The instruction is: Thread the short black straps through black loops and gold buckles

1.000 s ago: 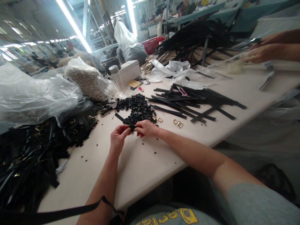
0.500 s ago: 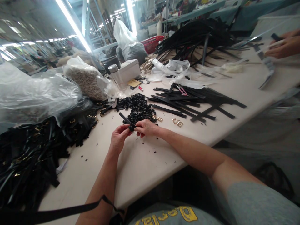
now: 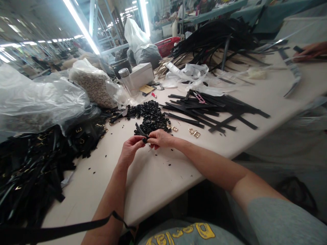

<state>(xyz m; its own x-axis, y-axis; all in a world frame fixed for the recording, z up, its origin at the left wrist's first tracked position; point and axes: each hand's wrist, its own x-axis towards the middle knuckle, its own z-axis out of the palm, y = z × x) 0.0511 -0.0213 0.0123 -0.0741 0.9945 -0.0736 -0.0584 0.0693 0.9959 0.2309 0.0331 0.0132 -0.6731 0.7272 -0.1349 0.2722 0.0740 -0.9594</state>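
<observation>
My left hand [image 3: 129,149] and my right hand [image 3: 160,138] meet over the pale table [image 3: 153,177], both pinched on a short black strap [image 3: 141,131] that sticks up and away from my fingers. A small black loop seems to sit on the strap where my fingertips meet. Just beyond lies a heap of small black loops [image 3: 150,115]. A few gold buckles [image 3: 194,132] lie to the right of the heap. Further right is a spread of loose black straps [image 3: 212,109].
A big pile of black straps with gold buckles [image 3: 38,163] fills the left side, under clear plastic bags [image 3: 38,98]. A metal flask [image 3: 126,81] and a white box [image 3: 143,75] stand behind. Another person's hand [image 3: 310,51] works at the far right.
The free end of the black strap has shortened and swung up towards my fingers. The other person's hands have drawn back to the far right edge.
</observation>
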